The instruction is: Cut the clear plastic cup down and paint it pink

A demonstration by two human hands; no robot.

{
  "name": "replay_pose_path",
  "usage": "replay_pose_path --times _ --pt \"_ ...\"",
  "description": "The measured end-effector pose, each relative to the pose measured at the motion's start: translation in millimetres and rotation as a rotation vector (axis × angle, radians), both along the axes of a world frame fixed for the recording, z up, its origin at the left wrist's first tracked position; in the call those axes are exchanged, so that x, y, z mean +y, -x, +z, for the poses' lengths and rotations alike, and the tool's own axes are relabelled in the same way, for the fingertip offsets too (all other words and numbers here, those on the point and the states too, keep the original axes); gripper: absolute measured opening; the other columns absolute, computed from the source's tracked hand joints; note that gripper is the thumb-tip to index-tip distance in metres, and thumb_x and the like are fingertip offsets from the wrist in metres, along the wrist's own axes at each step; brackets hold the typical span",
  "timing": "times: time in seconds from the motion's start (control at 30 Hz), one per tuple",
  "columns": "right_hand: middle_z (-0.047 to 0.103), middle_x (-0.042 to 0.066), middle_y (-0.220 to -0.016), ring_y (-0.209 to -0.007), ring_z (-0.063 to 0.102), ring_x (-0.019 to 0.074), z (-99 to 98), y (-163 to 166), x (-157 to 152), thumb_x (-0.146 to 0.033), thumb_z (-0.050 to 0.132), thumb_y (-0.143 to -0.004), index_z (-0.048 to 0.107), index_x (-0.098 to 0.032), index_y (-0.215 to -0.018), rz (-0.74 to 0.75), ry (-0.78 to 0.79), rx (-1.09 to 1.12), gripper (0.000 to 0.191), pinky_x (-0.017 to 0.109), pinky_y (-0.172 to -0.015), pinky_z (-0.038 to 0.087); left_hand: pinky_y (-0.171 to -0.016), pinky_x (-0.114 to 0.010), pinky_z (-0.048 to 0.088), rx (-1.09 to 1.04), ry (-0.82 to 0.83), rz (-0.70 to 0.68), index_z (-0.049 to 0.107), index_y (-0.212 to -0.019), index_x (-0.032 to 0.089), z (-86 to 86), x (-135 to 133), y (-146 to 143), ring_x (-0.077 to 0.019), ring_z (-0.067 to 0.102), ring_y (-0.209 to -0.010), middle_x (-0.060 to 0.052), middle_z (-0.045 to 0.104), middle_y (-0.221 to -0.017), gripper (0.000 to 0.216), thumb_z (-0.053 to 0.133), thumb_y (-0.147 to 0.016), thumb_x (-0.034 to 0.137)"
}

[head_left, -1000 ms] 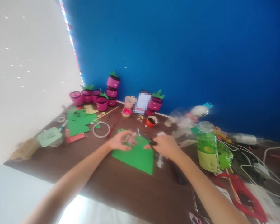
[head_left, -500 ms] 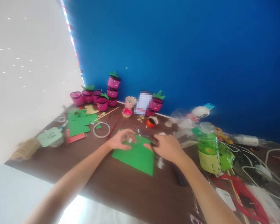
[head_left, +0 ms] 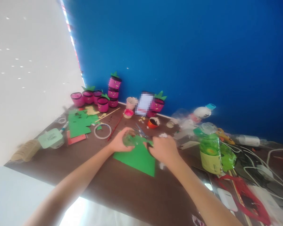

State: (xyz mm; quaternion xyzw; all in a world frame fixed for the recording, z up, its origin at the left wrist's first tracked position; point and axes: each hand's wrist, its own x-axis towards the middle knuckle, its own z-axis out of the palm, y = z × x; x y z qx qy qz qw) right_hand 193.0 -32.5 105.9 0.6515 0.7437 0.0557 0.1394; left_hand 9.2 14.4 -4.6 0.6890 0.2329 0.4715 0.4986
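Observation:
My left hand [head_left: 119, 141] is curled around a clear plastic piece [head_left: 129, 140], rounded like a cut bottle section. Its exact shape is blurred. In my right hand [head_left: 163, 148] is a pair of scissors [head_left: 141, 131], my fingers in the dark handles and the blades pointing away and left, spread apart near the plastic's far rim. Whether the blades touch the plastic I cannot tell. Beneath both hands lies a sheet of green paper [head_left: 142, 161] on the dark tabletop [head_left: 103, 175].
Pink cups [head_left: 103, 104] with black rims stand at the back left, some stacked. A tape roll [head_left: 102, 131] and cut green paper [head_left: 77, 124] lie left. An orange paint cup [head_left: 153, 123] stands beyond my hands. A green bottle [head_left: 210, 153] and white cables [head_left: 250, 166] crowd the right.
My right hand has shifted slightly left, toward the plastic piece. The scissor blades now show more plainly, spread apart beyond the plastic. My left hand has turned the piece a little.

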Motion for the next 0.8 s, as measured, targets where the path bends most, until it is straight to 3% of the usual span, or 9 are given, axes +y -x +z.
replay_pose_path --times 0.2,0.47,0.7,0.8 --pt "0.068 0.014 -0.071 -0.071 0.063 0.0260 3.7 1.3 4.9 -0.047 0.038 -0.084 0.067 -0.014 -0.072 0.022 0.039 -0.040 0.046 0.035 -0.069 0.038 -0.092 -0.038 0.040 0.019 0.037 -0.013 0.042 -0.110 0.016 3.3 0.5 1.0 -0.0204 0.055 -0.096 -0.008 0.057 -0.097 0.061 0.072 -0.057 0.019" --pt "0.068 0.015 -0.071 -0.073 0.063 0.0274 5.5 -9.7 10.3 -0.054 0.040 -0.082 0.068 -0.014 -0.074 0.038 0.040 -0.055 0.050 0.032 -0.062 0.039 -0.090 -0.038 0.042 -0.007 0.090 -0.088 0.041 -0.113 0.017 -1.5 1.1 1.7 -0.0195 0.055 -0.093 -0.009 0.057 -0.097 0.066 0.075 -0.056 0.019" --pt "0.065 0.008 -0.063 -0.063 0.061 0.0221 8.6 -21.4 11.8 -0.064 0.036 -0.079 0.063 -0.019 -0.063 -0.039 -0.004 0.123 0.055 0.029 -0.057 0.036 -0.091 -0.039 0.041 -0.091 0.094 -0.135 0.042 -0.113 0.017 -5.0 5.2 1.8 -0.0212 0.056 -0.097 -0.010 0.057 -0.099 0.067 0.076 -0.055 0.019" --pt "0.065 0.006 -0.063 -0.060 0.059 0.0200 11.4 -20.0 9.4 -0.064 0.037 -0.078 0.060 -0.020 -0.063 -0.003 -0.025 0.179 0.051 0.030 -0.060 0.035 -0.090 -0.039 0.042 -0.066 0.093 -0.161 0.044 -0.113 0.016 -3.9 6.3 3.4 -0.0213 0.056 -0.095 -0.010 0.057 -0.099 0.066 0.076 -0.055 0.021"
